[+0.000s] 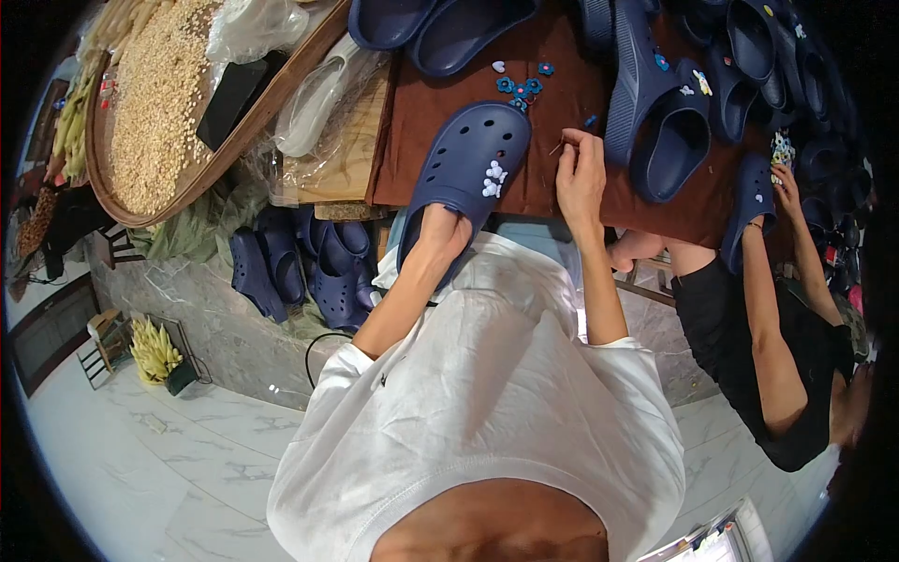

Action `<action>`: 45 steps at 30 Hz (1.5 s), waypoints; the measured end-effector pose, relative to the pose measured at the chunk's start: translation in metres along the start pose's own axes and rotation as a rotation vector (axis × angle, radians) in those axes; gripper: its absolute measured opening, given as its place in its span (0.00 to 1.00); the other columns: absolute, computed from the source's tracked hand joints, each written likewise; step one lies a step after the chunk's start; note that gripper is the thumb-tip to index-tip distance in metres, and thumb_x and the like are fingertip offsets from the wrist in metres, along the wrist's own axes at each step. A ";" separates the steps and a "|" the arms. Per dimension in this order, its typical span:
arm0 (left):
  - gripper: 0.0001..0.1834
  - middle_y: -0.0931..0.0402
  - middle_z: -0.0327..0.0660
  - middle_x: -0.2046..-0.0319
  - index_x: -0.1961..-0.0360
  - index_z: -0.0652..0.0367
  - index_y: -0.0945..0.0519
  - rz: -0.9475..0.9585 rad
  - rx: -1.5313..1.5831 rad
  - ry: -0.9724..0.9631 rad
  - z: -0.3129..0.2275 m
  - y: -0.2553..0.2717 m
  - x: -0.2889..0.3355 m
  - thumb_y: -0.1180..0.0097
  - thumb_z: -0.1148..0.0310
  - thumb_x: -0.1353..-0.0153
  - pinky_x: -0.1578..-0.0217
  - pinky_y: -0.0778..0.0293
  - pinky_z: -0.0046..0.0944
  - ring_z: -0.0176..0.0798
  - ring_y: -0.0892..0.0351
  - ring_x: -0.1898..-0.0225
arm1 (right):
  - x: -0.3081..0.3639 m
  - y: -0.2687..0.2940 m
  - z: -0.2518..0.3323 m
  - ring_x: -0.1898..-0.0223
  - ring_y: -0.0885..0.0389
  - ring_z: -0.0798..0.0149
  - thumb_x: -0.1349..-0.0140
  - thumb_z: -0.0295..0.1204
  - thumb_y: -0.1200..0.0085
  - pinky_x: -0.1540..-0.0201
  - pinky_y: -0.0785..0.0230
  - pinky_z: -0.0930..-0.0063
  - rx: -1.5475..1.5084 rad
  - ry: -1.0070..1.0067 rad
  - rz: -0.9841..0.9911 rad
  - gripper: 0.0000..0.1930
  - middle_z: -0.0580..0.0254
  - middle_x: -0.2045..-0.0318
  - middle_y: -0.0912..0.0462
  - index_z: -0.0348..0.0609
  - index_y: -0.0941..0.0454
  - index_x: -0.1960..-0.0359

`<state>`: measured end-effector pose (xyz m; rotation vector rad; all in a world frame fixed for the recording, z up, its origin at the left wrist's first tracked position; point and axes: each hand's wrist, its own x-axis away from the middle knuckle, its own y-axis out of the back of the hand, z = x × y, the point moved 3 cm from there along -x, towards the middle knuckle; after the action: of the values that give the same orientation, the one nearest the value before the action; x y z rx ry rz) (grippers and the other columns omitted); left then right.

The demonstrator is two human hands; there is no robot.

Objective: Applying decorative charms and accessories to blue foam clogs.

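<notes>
My left hand [440, 236] is pushed into the heel opening of a navy clog [465, 155] and carries it, its fingers hidden inside. The clog has round holes over the toe and white bear-shaped charms [494, 178] on one side. To its right, my right hand [582, 173] hovers at the brown cloth, thumb and fingers drawn together; whatever is between the tips is too small to name. Beyond the clog's toe lie several blue flower charms [521, 89] and a pale heart charm [498, 66]. A small blue piece [590, 121] rests just past my right fingertips.
Brown cloth [412, 140] covers the table. Navy clogs [670, 145] crowd its right side, with more [473, 33] at the far edge. At left are a tray of grain [154, 112] and bagged white shoe forms [318, 103]. A co-worker [777, 347] at right handles another clog [749, 211].
</notes>
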<state>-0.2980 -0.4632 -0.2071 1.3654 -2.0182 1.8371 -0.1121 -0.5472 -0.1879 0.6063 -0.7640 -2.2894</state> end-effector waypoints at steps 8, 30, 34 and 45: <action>0.19 0.29 0.44 0.41 0.39 0.62 0.32 -0.052 -0.031 -0.017 -0.001 0.022 0.008 0.55 0.67 0.29 0.41 0.27 0.42 0.41 0.26 0.42 | -0.008 -0.017 0.000 0.39 0.38 0.36 0.46 0.12 0.54 0.36 0.43 0.52 0.293 0.199 -0.066 0.29 0.35 0.41 0.39 0.29 0.39 0.39; 0.16 0.27 0.44 0.43 0.42 0.62 0.29 -0.021 -0.035 -0.036 0.000 0.008 0.006 0.54 0.70 0.29 0.43 0.26 0.39 0.39 0.24 0.46 | 0.006 -0.004 0.062 0.68 0.21 0.59 0.33 0.25 0.52 0.64 0.30 0.69 -0.397 -0.025 0.153 0.07 0.58 0.66 0.20 0.41 0.22 0.59; 0.16 0.26 0.43 0.44 0.43 0.62 0.29 -0.045 -0.089 -0.018 -0.001 0.000 0.009 0.54 0.70 0.29 0.44 0.26 0.39 0.39 0.24 0.46 | 0.017 -0.012 0.070 0.64 0.23 0.63 0.34 0.25 0.50 0.63 0.31 0.73 -0.379 0.094 0.157 0.06 0.61 0.65 0.20 0.42 0.20 0.60; 0.17 0.25 0.43 0.44 0.43 0.63 0.28 -0.078 -0.166 -0.002 -0.004 -0.011 0.020 0.56 0.66 0.29 0.42 0.27 0.40 0.39 0.24 0.45 | 0.018 -0.014 0.061 0.70 0.26 0.71 0.38 0.27 0.42 0.66 0.32 0.78 -0.401 -0.010 0.116 0.06 0.65 0.65 0.25 0.41 0.18 0.62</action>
<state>-0.3041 -0.4694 -0.1858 1.3788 -2.0347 1.5979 -0.1666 -0.5294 -0.1569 0.3550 -0.3173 -2.2498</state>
